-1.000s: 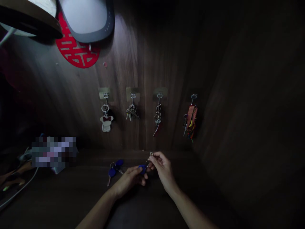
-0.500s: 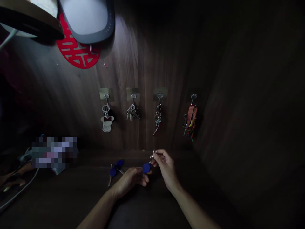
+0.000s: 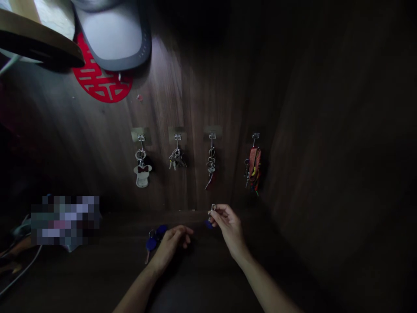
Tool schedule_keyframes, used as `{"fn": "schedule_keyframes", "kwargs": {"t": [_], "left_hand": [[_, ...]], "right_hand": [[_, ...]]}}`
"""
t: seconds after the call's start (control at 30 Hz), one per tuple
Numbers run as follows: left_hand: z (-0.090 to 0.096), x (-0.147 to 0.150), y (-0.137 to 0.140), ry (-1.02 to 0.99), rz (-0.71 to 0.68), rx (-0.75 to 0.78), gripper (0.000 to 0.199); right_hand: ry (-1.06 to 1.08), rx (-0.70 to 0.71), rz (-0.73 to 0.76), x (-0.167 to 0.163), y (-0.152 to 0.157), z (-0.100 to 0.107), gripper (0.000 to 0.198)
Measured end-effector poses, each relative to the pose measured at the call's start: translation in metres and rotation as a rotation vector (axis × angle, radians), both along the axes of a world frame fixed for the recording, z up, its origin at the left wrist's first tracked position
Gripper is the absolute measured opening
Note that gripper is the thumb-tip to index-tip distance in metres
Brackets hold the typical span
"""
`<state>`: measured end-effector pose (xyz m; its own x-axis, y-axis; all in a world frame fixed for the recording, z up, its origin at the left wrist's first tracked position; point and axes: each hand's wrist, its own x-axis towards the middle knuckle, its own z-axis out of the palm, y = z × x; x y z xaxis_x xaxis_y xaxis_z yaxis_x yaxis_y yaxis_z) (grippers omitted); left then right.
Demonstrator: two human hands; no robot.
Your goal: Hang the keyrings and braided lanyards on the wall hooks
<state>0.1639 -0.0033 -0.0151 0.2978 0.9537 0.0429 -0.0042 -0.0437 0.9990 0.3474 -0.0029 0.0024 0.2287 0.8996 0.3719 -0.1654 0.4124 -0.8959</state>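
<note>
My right hand (image 3: pixel 230 226) pinches a metal key ring (image 3: pixel 213 208) between thumb and fingers, above the dark wooden surface. A blue tag (image 3: pixel 208 224) hangs below the ring, partly behind the fingers. My left hand (image 3: pixel 176 239) has loosely bent fingers, the index finger stretched out, and nothing visible in it. It is beside a ring of keys with blue heads (image 3: pixel 151 243) lying on the surface; the hand partly covers them. Key bunches hang from wall hooks behind: a white bow-decorated keychain (image 3: pixel 142 174), plain keys (image 3: pixel 177 158), a clip with keys (image 3: pixel 211 167) and a red strap bunch (image 3: pixel 254 163).
A grey cap (image 3: pixel 114 39) and a red cut-out ornament (image 3: pixel 104 84) are on the wooden wall at upper left. A round-edged object (image 3: pixel 42 41) juts in beside them. At left lie a pixelated item (image 3: pixel 65 221) and a white cable (image 3: pixel 28 269).
My left hand has drawn left, away from the blue tag and toward the keys on the surface. The right hand keeps its pinch on the ring. The view has shifted slightly.
</note>
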Motion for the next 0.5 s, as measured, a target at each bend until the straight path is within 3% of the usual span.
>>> {"fn": "schedule_keyframes", "kwargs": {"t": [0.17, 0.33, 0.5], "left_hand": [[-0.006, -0.007, 0.006, 0.143, 0.169, 0.123, 0.039], [-0.01, -0.009, 0.005, 0.309, 0.118, 0.265, 0.034], [-0.007, -0.008, 0.003, 0.343, 0.094, 0.28, 0.033]], "right_hand": [[-0.005, 0.001, -0.008, 0.003, 0.002, 0.004, 0.027], [-0.002, 0.013, -0.048, 0.011, 0.009, 0.02, 0.029], [-0.043, 0.052, -0.137, 0.017, 0.021, 0.058, 0.031]]}}
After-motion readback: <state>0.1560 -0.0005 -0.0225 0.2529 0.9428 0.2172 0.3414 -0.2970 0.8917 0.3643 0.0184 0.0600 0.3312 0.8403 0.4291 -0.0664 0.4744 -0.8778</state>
